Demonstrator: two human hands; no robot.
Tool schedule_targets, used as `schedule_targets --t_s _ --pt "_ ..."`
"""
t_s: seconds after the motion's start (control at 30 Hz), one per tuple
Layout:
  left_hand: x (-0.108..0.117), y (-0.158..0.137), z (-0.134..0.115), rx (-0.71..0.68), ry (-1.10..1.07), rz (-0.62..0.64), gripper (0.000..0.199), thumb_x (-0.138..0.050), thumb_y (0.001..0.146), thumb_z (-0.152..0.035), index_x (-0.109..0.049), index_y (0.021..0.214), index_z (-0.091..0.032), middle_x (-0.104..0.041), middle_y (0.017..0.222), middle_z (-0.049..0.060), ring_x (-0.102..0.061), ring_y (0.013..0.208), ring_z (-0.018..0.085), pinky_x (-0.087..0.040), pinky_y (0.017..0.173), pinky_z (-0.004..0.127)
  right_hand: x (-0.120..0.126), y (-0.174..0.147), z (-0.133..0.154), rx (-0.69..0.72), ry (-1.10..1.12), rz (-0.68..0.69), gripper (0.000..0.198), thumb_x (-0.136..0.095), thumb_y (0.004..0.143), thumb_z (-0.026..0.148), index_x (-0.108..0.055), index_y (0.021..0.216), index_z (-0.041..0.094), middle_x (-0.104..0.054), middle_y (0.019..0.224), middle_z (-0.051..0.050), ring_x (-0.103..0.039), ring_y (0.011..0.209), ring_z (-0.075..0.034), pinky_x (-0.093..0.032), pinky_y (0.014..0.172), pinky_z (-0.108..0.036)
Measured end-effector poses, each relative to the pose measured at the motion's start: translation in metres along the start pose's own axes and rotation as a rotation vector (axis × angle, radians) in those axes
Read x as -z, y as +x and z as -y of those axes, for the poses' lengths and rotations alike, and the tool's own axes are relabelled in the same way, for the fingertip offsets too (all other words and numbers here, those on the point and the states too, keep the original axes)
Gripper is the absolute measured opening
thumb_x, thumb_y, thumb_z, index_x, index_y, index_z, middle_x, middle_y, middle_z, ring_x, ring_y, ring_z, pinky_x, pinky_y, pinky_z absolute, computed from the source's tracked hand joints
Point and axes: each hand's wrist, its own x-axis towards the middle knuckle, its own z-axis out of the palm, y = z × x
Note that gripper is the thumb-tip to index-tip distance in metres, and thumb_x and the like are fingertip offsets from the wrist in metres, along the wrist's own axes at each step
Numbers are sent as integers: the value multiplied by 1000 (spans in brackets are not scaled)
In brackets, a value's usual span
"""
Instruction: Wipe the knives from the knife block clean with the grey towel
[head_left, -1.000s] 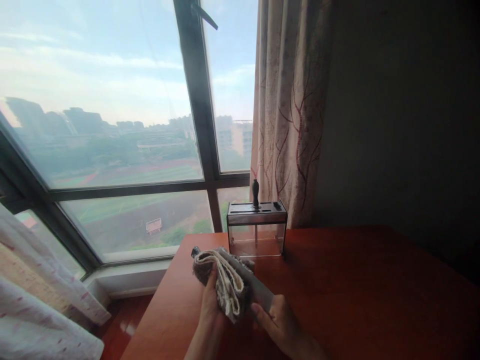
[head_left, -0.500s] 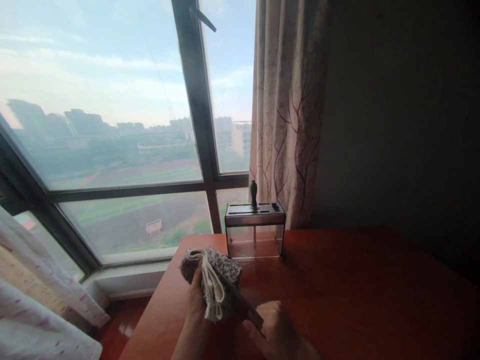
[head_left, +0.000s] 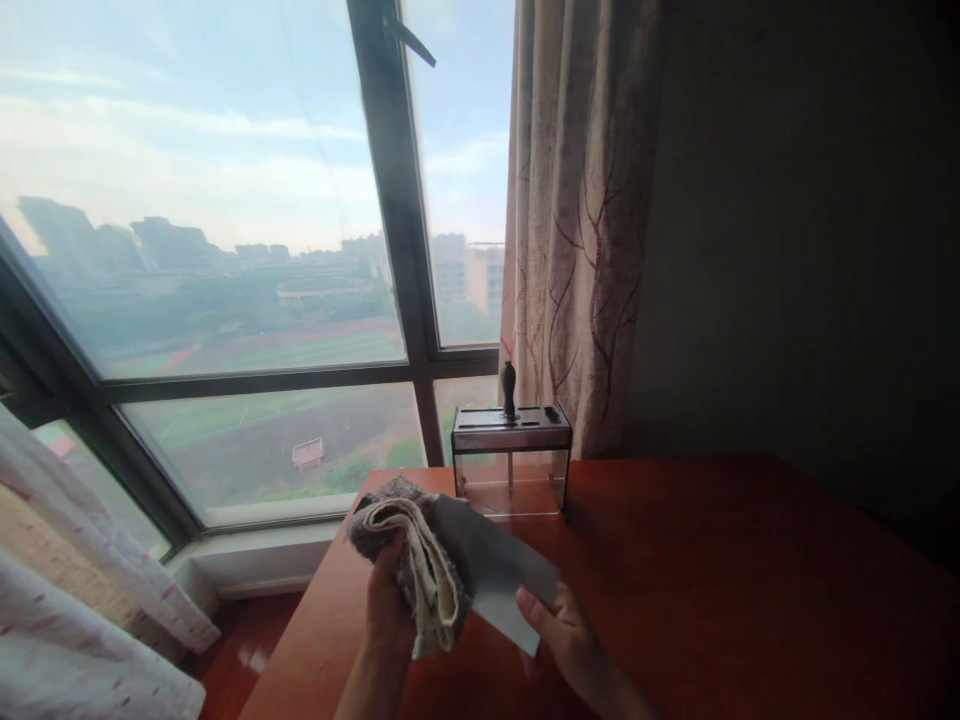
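Observation:
A thick, folded grey-and-cream cloth [head_left: 431, 592] is bunched in my left hand [head_left: 386, 612], whose fingers wrap around its near side. Beside it, the broad metal blade of a cleaver [head_left: 495, 572] shows its flat face, with the far end against the cloth and partly covered by it. My right hand [head_left: 570, 635] grips the cleaver at its near end, the thumb lying on the blade; the handle is hidden by the hand. Both hands are above the reddish-brown table [head_left: 712, 590].
A knife block [head_left: 511, 438] with clear sides and a metal top stands at the table's far edge, one dark-handled tool upright in it. Behind are a window [head_left: 247, 300] and a patterned curtain [head_left: 577, 230]. Another curtain [head_left: 82, 620] hangs at left.
The cleaver has turned from nearly edge-on so its flat face now shows. The cloth has come away from most of the blade, and my right hand has shifted slightly right.

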Motion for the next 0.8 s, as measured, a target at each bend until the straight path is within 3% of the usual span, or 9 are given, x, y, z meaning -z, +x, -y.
schedule_targets --t_s 0.23,0.5,0.67,0.8 --pt "-11 5 2 36 -59 135 17 -54 81 -22 -68 88 -15 -76 75 6 -72 76 25 -59 67 35 5 2 10 14 123 -66 52 -50 81 62 -61 66 13 -50 44 3 -42 34 -8 -33 36 -20" --pt "-12 9 11 60 37 75 8 -60 77 -18 -67 80 -16 -74 67 3 -72 69 23 -59 64 32 9 4 4 -27 70 -106 54 -49 80 64 -53 56 16 -47 40 3 -39 33 -7 -29 36 -20" --pt "-11 6 8 4 65 52 10 -56 75 -11 -65 77 -15 -74 68 4 -71 63 20 -58 58 27 11 5 6 4 3 -91 51 -50 80 64 -53 62 17 -44 41 5 -38 34 -7 -29 37 -21" --pt "-11 5 8 -16 36 45 12 -53 78 -11 -65 79 -13 -74 67 5 -71 63 20 -58 56 26 17 4 -8 -13 -68 -158 47 -52 79 64 -50 66 19 -46 47 5 -41 38 -9 -32 39 -22"
